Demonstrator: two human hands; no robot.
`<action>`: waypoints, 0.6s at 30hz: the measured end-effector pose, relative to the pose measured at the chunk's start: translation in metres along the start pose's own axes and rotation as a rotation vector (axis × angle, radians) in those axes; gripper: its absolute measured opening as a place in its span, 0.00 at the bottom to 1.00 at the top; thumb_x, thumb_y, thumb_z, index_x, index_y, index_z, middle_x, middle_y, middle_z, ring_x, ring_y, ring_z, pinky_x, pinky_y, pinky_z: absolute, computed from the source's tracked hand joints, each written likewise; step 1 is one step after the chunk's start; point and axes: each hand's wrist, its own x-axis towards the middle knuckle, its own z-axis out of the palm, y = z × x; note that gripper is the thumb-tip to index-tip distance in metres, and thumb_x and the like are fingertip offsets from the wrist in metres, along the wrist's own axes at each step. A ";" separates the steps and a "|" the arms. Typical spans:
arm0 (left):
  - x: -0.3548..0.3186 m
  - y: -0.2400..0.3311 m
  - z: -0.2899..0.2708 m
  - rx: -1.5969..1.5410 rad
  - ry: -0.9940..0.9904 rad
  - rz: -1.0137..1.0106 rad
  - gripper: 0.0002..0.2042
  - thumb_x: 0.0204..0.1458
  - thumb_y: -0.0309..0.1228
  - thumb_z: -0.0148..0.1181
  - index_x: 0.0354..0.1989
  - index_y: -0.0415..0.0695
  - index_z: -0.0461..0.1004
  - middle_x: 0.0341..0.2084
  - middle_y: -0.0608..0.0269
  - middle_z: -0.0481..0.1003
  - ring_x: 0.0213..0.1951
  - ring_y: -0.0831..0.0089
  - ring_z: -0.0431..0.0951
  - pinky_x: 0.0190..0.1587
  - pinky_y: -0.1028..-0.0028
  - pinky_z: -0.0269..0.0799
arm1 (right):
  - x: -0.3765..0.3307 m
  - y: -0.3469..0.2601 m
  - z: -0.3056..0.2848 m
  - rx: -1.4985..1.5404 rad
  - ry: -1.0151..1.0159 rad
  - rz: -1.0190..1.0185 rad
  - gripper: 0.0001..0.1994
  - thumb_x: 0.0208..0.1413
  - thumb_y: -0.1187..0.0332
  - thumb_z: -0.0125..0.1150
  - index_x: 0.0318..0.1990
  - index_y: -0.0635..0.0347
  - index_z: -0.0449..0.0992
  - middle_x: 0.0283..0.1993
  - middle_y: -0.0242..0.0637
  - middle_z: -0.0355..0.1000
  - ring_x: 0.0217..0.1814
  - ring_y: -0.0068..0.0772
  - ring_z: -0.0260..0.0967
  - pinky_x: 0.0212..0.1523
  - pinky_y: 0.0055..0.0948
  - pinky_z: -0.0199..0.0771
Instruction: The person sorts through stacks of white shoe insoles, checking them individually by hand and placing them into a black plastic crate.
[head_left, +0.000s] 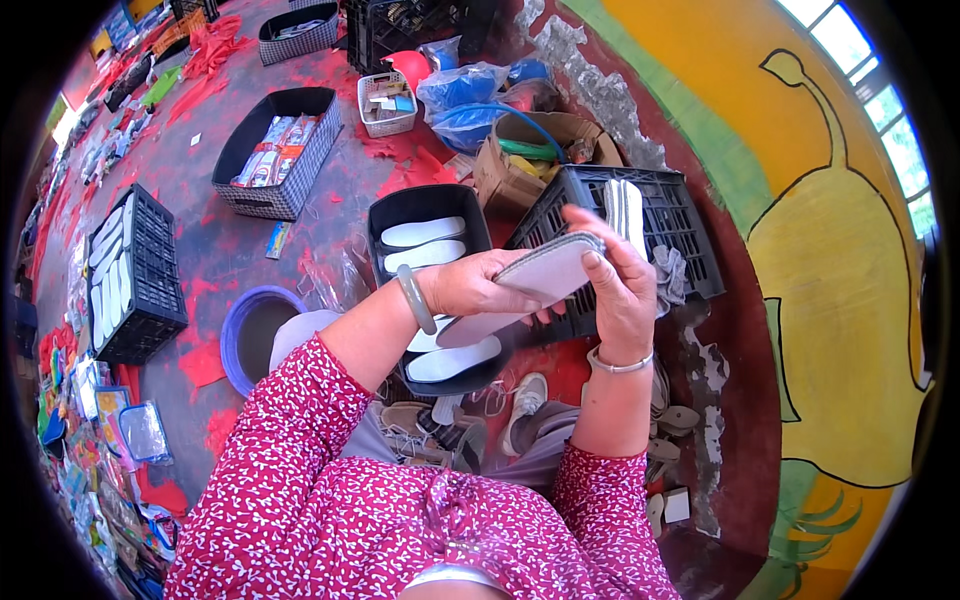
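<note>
A pair or small stack of white shoe insoles (548, 270) with dark edges is held up in front of me, tilted. My left hand (470, 288), wearing a pale green bangle, grips them at the near left side. At their right end is my right hand (622, 290), with a silver bracelet; its thumb presses on the top and a raised finger is slightly blurred. Beneath my hands stands a black bin (378, 225) with more white insoles (424, 232) laid in it. Part of the bin is hidden by my left forearm and the held insoles.
A black crate (690, 215) with stacked insoles (622, 212) stands by the painted wall (840, 270). Another insole-filled crate (160, 290) is at left, near a purple basin (232, 345). Farther off are a checked bin (300, 185), a white basket (385, 127) and a cardboard box (500, 180). Shoes (525, 400) lie below.
</note>
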 end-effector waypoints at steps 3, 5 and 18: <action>0.001 0.002 0.000 -0.081 0.065 0.086 0.22 0.54 0.26 0.55 0.58 0.43 0.60 0.45 0.60 0.72 0.45 0.75 0.72 0.50 0.73 0.68 | 0.003 -0.004 0.006 -0.249 0.159 -0.299 0.15 0.48 0.71 0.64 0.44 0.65 0.74 0.57 0.47 0.64 0.58 0.37 0.62 0.57 0.32 0.61; 0.001 0.005 -0.006 -0.069 0.076 0.115 0.22 0.55 0.25 0.54 0.58 0.42 0.60 0.45 0.60 0.72 0.46 0.75 0.72 0.49 0.74 0.68 | 0.008 -0.008 0.008 -0.487 0.211 -0.502 0.15 0.46 0.72 0.65 0.42 0.65 0.74 0.56 0.46 0.65 0.58 0.37 0.62 0.57 0.33 0.61; 0.000 0.001 -0.006 -0.068 0.084 0.152 0.19 0.55 0.22 0.53 0.56 0.41 0.65 0.46 0.61 0.72 0.50 0.75 0.70 0.52 0.74 0.65 | 0.005 -0.006 0.015 -0.567 0.246 -0.525 0.12 0.43 0.76 0.65 0.37 0.63 0.73 0.52 0.43 0.69 0.58 0.42 0.63 0.58 0.37 0.60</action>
